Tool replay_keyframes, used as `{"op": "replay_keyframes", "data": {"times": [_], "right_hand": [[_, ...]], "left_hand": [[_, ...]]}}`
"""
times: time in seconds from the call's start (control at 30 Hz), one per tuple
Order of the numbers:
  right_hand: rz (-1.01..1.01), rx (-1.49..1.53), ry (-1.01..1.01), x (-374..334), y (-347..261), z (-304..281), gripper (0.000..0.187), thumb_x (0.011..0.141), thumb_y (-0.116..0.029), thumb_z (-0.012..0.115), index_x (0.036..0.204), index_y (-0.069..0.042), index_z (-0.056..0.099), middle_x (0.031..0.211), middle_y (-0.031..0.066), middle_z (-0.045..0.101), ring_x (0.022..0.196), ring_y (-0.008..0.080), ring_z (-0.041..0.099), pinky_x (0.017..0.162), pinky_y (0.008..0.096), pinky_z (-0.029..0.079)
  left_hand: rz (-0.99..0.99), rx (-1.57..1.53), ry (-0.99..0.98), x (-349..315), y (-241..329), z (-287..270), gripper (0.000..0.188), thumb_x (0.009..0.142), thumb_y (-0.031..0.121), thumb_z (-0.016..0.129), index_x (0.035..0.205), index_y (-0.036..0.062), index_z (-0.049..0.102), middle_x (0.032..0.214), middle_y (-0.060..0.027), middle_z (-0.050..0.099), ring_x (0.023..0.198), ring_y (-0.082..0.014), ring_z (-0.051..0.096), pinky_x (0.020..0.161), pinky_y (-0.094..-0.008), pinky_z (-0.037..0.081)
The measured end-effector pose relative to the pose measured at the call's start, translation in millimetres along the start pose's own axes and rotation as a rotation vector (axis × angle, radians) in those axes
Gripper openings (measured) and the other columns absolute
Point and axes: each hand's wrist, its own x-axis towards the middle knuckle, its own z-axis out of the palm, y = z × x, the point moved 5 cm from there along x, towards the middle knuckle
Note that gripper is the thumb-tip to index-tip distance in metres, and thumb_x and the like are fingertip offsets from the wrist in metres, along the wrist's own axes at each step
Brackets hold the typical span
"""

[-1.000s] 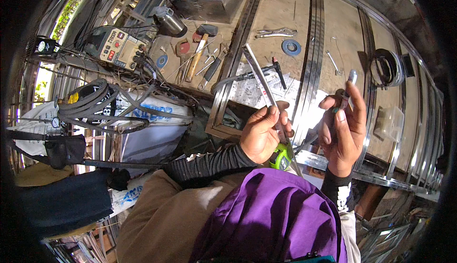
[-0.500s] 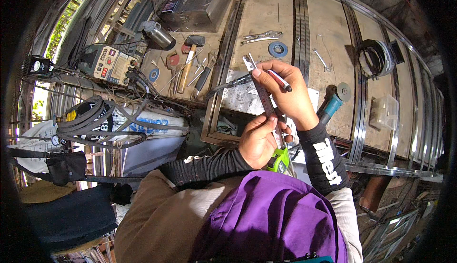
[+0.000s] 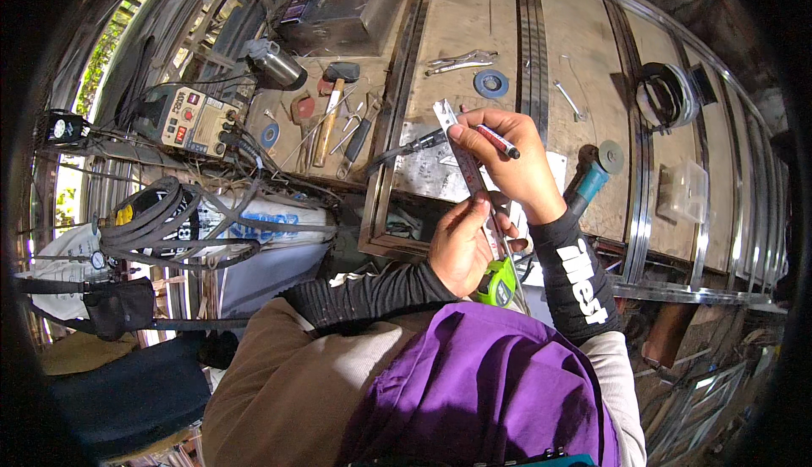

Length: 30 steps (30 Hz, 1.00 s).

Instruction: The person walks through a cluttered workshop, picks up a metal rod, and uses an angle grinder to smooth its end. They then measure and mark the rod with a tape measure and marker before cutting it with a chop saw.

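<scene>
Two hands work on one slim metal bar (image 3: 442, 112), which slants up over the near edge of the desk (image 3: 469, 10), in front of the person's purple-clad lap. The left hand (image 3: 461, 251) is curled closed about its lower part, thumb laid along the near face, with the green tape measure (image 3: 497, 285) hanging just below that grip; its blade (image 3: 493, 232) seems to run up along the bar. The right hand (image 3: 512, 154) is mostly folded, thumb pressed near the bar's upper end, and a red-and-black marker (image 3: 497, 140) is lodged among its fingers. The bar looks light and stiff, its smooth faces probably a little slippery, its cut end perhaps sharp; the middle or lower part is likely the safest hold, with the thumb flat against it. The blade should be thin and springy, best pinned flat close to its end, while the case, rounder and likely heavier, suits a palm grip. The marker is light and easily pinched at mid-barrel. Farther right on the desk lie a grinder (image 3: 595, 181) and a clear box (image 3: 683, 192).
</scene>
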Motion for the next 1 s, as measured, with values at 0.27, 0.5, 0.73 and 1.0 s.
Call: {"op": "replay_keyframes", "data": {"times": [0.27,0.5,0.73,1.0], "right_hand": [[-0.034,0.004,0.106,-5.2,2.7,-10.5,0.024,0.09,-0.02,0.079,0.102,0.001,0.075,0.078,0.0029,0.071,0.069,0.0068,0.06,0.061,0.0256,0.048],[-0.051,0.286,0.253,-15.2,15.4,-26.0,0.034,0.101,-0.018,0.066,0.128,0.001,0.064,0.088,0.0051,0.07,0.074,0.0106,0.063,0.068,0.0241,0.051],[-0.164,0.829,0.3,-15.1,22.8,-30.2,0.028,0.108,-0.025,0.053,0.113,0.001,0.063,0.112,0.0148,0.068,0.102,0.0211,0.065,0.086,0.0358,0.051],[-0.15,1.117,-0.095,4.5,16.2,-32.3,0.036,0.109,-0.031,0.048,0.114,0.002,0.06,0.115,0.0154,0.066,0.078,0.0122,0.057,0.072,0.0274,0.051]], "left_hand": [[-0.008,0.002,0.035,4.4,-2.6,2.6,0.022,0.109,0.029,0.047,0.109,0.0081,0.055,0.089,-0.0061,0.061,0.083,-0.0227,0.064,0.081,-0.0478,0.058],[0.007,0.042,0.043,7.3,-2.3,1.4,0.03,0.108,0.037,0.049,0.107,0.0087,0.057,0.088,-0.0043,0.059,0.086,-0.0208,0.062,0.081,-0.0451,0.057],[0.0,0.055,0.077,7.0,-4.6,7.4,0.027,0.108,0.036,0.049,0.107,0.0095,0.057,0.086,-0.0047,0.06,0.082,-0.0209,0.062,0.078,-0.044,0.056],[0.024,0.039,0.094,7.8,-6.4,8.6,0.029,0.108,0.033,0.05,0.109,0.0057,0.059,0.083,-0.0047,0.059,0.077,-0.02,0.062,0.071,-0.0389,0.055]]}}
